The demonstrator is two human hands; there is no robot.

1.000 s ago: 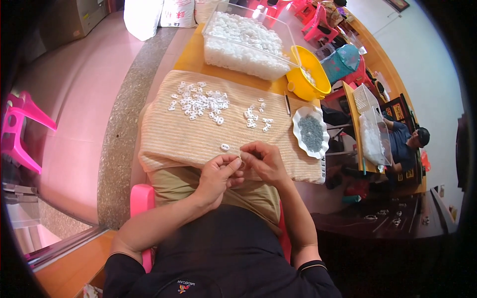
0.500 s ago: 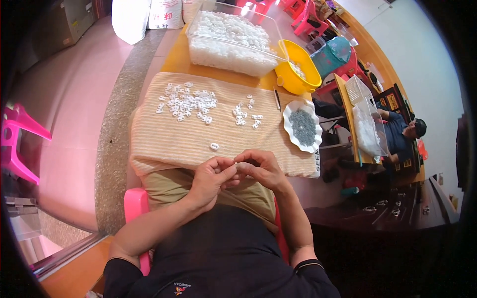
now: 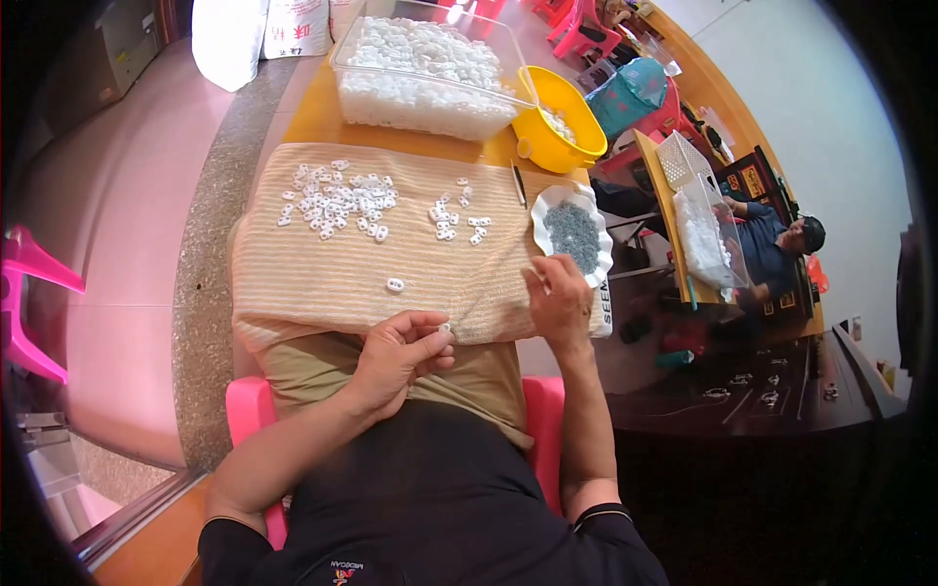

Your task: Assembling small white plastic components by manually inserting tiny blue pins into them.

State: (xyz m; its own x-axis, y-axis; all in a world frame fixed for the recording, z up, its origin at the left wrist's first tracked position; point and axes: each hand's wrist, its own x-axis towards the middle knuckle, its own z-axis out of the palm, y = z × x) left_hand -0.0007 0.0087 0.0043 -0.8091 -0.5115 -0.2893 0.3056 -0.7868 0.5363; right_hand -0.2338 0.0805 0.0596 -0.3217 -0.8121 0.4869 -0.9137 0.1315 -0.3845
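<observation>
Right hand (image 3: 562, 305) has moved off the left hand (image 3: 396, 354), toward the white dish (image 3: 604, 244).
Dish lies just beyond the right hand, the nearer one, long axis roughly front-to-back. Left hand pinches a small white piece (image 3: 446, 329) over the cloth (image 3: 293, 264); right fingers curled, contents undetermined.

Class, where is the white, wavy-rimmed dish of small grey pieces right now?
In the head view, the white, wavy-rimmed dish sits at the right edge of the striped beige cloth, just beyond the right hand.
</observation>
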